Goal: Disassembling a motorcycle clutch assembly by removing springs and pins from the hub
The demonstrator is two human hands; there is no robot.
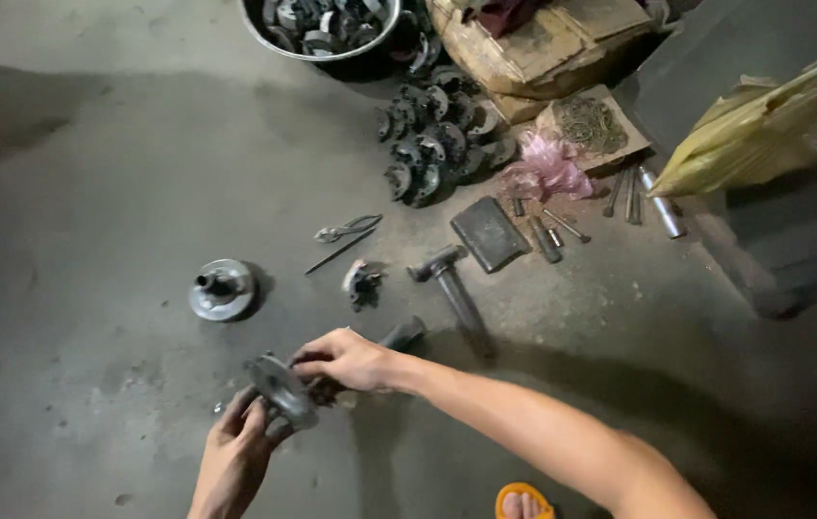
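Both my hands hold one round grey metal disc part [280, 389] just above the concrete floor. My left hand [235, 452] grips its lower edge from below. My right hand [346, 358] closes on its upper right side, fingers curled over the hub. A dark cylindrical piece [402, 333] lies just behind my right hand. A similar round disc with a raised hub [222, 288] sits on the floor to the upper left, apart from both hands.
A hammer [449, 281], pliers [346, 229], a small metal part [361, 283], a flat metal block [490, 233] and several punches [552, 231] lie ahead. A pile of dark metal parts [437, 139] and a metal bowl [322, 50] stand farther back. A yellow bag [764, 130] is right.
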